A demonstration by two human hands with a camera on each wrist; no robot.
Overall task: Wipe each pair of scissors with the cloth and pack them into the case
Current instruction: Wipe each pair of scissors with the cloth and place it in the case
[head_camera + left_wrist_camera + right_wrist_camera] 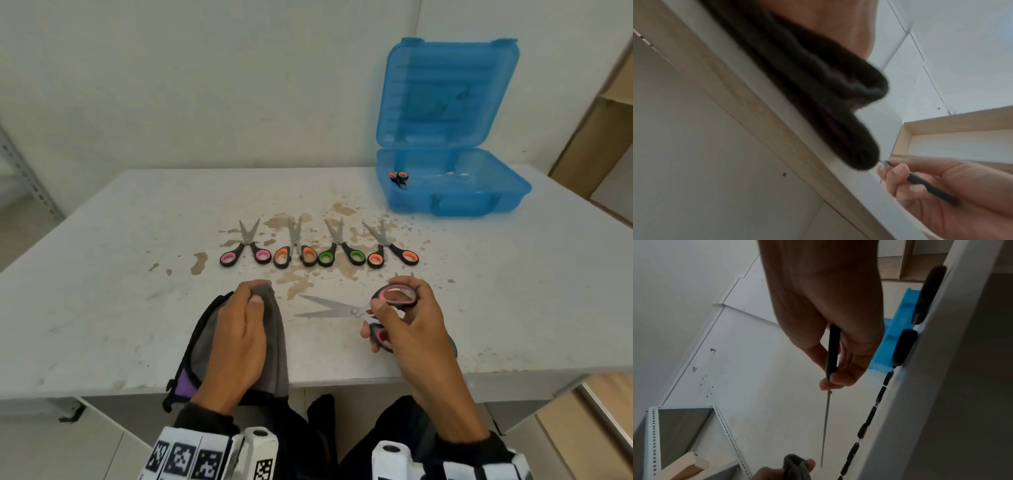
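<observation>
My right hand [402, 322] grips the handles of pink-and-black scissors [346, 310]; their blades are parted and point left, just above the table. In the right wrist view those scissors [828, 402] show edge-on below my right hand [838, 369]. My left hand [245, 329] holds a folded grey cloth [274, 349] with a purple underside, left of the blade tips. The cloth [818, 97] fills the left wrist view. Several more scissors [318, 245] lie in a row farther back. The open blue case [452, 185] at the back right holds one orange-handled pair [398, 178].
Brown stains [301, 277] mark the white table [102, 240] around the scissors row. Another pair lies partly hidden behind my right hand [404, 274]. A wooden shelf unit [603, 113] stands at the right, a metal rack [20, 168] at the left.
</observation>
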